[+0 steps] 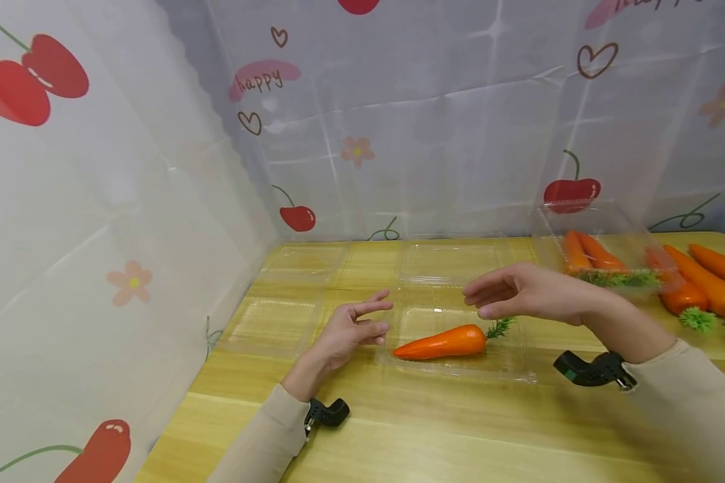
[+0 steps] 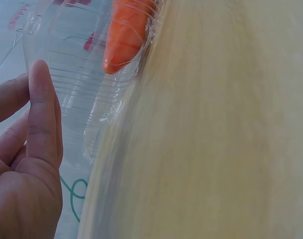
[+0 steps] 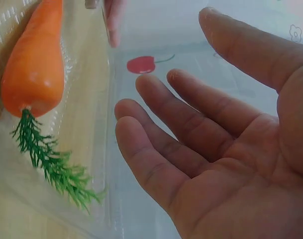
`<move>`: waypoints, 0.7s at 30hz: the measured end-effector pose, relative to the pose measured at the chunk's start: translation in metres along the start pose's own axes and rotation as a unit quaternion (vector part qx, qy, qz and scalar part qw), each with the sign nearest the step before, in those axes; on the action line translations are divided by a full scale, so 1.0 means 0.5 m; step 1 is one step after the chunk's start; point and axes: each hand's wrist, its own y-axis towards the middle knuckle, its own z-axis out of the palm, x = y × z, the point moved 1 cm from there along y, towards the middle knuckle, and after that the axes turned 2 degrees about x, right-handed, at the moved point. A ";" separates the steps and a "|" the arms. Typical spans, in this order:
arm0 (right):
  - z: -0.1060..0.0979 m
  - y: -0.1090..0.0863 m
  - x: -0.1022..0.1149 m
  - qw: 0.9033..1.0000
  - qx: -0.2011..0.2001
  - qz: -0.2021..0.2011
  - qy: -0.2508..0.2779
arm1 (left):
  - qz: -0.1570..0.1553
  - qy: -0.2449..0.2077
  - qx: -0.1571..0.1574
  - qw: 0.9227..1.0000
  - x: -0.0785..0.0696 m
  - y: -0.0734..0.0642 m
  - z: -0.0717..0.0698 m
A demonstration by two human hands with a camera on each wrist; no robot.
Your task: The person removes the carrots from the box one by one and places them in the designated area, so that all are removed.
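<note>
A single orange carrot [image 1: 441, 343] with a green top [image 1: 499, 327] lies in a clear plastic box [image 1: 507, 369] on the wooden table, its tip toward the left. Beside the box's left edge is my left hand [image 1: 350, 332], fingers mostly extended; in the left wrist view a fingertip is close to the clear plastic, and I cannot tell if it touches. My right hand [image 1: 532, 292] hovers above the box's right side, near the carrot's green top. Its palm and loosely bent fingers hold nothing in the right wrist view. Behind the carrot, the box's clear lid [image 1: 453, 261] lies opened back.
Another clear box [image 1: 610, 221] at the back right has carrots [image 1: 601, 253] inside. Several loose carrots [image 1: 709, 282] lie at the right edge. More clear plastic, an open box [image 1: 274, 325], sits at the left. Printed sheets [image 1: 435, 134] hang behind and at the left.
</note>
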 end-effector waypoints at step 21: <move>0.022 0.102 -0.040 0.997 0.054 0.018 0.045 | 0.001 0.002 -0.003 1.000 0.000 0.000 0.001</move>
